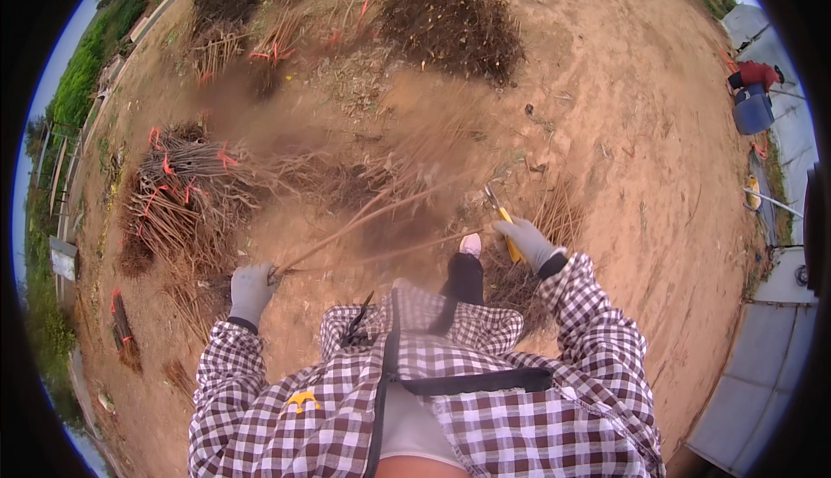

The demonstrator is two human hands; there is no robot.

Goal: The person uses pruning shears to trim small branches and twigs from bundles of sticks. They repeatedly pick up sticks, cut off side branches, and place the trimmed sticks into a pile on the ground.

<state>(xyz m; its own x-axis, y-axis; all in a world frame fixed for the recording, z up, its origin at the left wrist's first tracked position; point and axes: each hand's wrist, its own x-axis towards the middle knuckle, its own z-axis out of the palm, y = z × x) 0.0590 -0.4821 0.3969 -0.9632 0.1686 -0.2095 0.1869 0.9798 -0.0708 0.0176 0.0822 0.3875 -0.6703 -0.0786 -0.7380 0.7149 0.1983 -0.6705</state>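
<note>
My left hand (252, 291), in a grey glove, is closed around the ends of several long, thin woody stems (354, 223). They fan out to the upper right, and their far ends blur into the brown heap behind. In my right hand (524, 240), also gloved, is a pair of pruning shears with yellow handles (503, 214), its metal jaws pointing up and away from me. One thin stem runs from my left hand to the fingers of the right; I cannot tell whether the right hand grips it. Below the stems, my shoe (471, 245) stands on bare soil.
Bundles of cut stems tied with red ribbon (170, 186) are stacked at the left. A large dark root heap (451, 20) lies ahead. Loose twigs (559, 212) lie near my right hand. At the far right, a person in red (758, 77) bends by a blue barrel (753, 111).
</note>
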